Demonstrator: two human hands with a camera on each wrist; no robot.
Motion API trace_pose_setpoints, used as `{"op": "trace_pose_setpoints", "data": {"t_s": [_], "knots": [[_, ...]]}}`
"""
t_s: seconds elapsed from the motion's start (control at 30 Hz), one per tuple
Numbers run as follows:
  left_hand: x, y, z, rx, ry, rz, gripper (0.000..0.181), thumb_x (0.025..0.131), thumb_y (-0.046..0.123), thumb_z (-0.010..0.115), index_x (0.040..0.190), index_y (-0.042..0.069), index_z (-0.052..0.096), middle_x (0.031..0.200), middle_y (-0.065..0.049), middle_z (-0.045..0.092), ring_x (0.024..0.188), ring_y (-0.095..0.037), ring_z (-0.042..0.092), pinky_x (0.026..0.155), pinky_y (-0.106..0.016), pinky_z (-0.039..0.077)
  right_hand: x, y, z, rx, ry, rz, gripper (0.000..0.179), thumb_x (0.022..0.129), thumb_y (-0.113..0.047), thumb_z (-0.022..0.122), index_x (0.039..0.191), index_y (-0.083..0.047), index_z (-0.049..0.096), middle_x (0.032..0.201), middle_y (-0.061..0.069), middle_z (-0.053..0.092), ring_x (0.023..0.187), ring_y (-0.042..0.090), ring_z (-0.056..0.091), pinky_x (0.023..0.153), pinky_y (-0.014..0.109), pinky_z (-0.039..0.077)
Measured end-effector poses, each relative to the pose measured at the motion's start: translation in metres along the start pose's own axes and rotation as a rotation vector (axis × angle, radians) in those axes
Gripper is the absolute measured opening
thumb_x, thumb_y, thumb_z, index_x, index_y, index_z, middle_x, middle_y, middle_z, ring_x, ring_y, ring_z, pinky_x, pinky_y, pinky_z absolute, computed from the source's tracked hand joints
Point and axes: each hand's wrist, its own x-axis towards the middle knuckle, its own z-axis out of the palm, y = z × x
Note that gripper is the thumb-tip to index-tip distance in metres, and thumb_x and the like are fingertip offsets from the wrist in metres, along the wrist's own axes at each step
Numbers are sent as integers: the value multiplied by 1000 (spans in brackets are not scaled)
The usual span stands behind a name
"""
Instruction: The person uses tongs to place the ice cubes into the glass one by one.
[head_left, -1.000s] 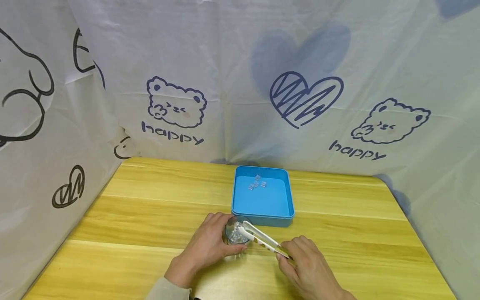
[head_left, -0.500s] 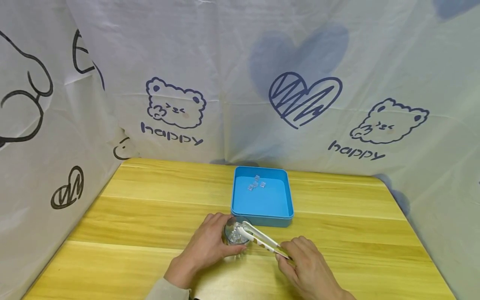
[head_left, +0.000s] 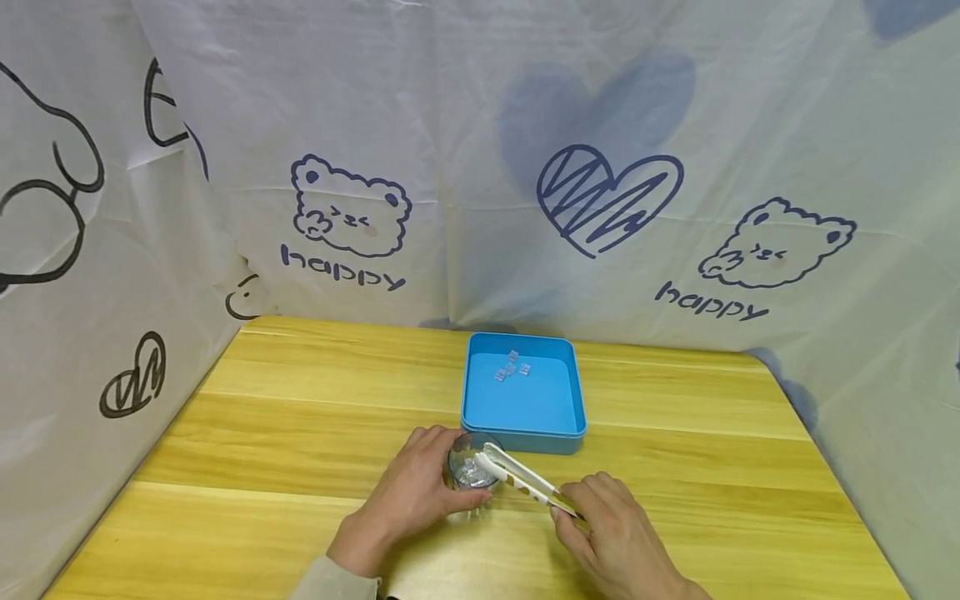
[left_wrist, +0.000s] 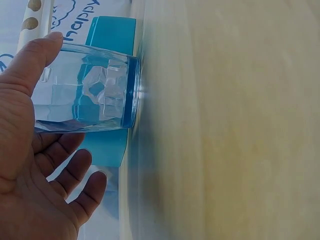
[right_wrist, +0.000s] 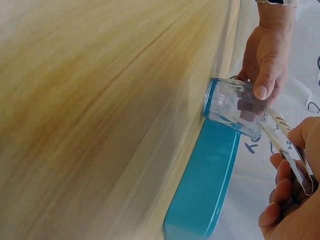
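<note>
A clear drinking glass (head_left: 459, 457) stands upright on the table just in front of the blue tray. My left hand (head_left: 416, 483) holds it from the left, thumb in front and fingers behind. Several clear cubes (left_wrist: 107, 87) lie at the bottom of the glass. My right hand (head_left: 611, 529) grips white-tipped tongs (head_left: 525, 477) by the handle end, thumb on one side and fingers curled on the other. The tongs' white tips reach into the mouth of the glass, above the cubes. I see no cube between the tips.
The square blue tray (head_left: 536, 408) stands behind the glass, with several clear cubes (head_left: 512, 367) at its back left. All this is on a wood-grain table (head_left: 285, 433). White printed cloth (head_left: 487, 250) hangs behind and along the sides.
A clear cube near the tongs' tips has dropped onto the others at the bottom of the glass. Both hands stay almost in place; the tray's cubes lie as before.
</note>
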Motion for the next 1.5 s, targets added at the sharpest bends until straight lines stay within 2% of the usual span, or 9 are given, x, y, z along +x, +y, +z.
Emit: {"op": "trace_pose_setpoints", "data": {"t_s": [0.87, 1.1, 1.2, 1.33, 1.5], "knots": [[0, -1, 1, 6, 0, 9, 82, 74, 53, 93, 137, 9, 64, 126, -2, 68, 112, -17, 56, 95, -41, 54, -1, 1, 4, 3, 34, 3, 11, 90, -17, 77, 98, -15, 71, 83, -16, 55, 79, -1, 46, 67, 19, 42], [-1, -2, 2, 20, -1, 7, 81, 75, 55, 92, 137, 10, 64, 124, 0, 67, 110, -16, 55, 96, -41, 54, 3, 5, 3, 22, 112, -21, 9, 93, -18, 73, 100, -13, 71, 83, -15, 56, 79, 2, 49, 67, 17, 42], [0, -2, 2, 35, 2, 11, 81, 75, 56, 91, 136, 10, 65, 123, 0, 68, 110, -17, 56, 98, -43, 51, 7, 7, 2, 39, 136, -31, 9, 91, -16, 74, 99, -12, 70, 84, -13, 58, 78, 3, 48, 65, 16, 41], [1, 0, 0, 65, 14, 28, 80, 74, 57, 92, 134, 10, 66, 122, -2, 69, 112, -20, 57, 103, -46, 48, 12, 9, -1, 26, 129, 4, 14, 86, -12, 77, 98, -12, 70, 84, -11, 59, 77, 2, 48, 64, 16, 43], [0, 2, -3, 88, 19, 44, 79, 73, 56, 92, 131, 9, 67, 120, -2, 69, 111, -20, 57, 103, -46, 48, 21, 14, -5, 12, 117, 41, 14, 86, -10, 78, 97, -11, 70, 81, -9, 58, 77, 3, 48, 61, 19, 45]]}}
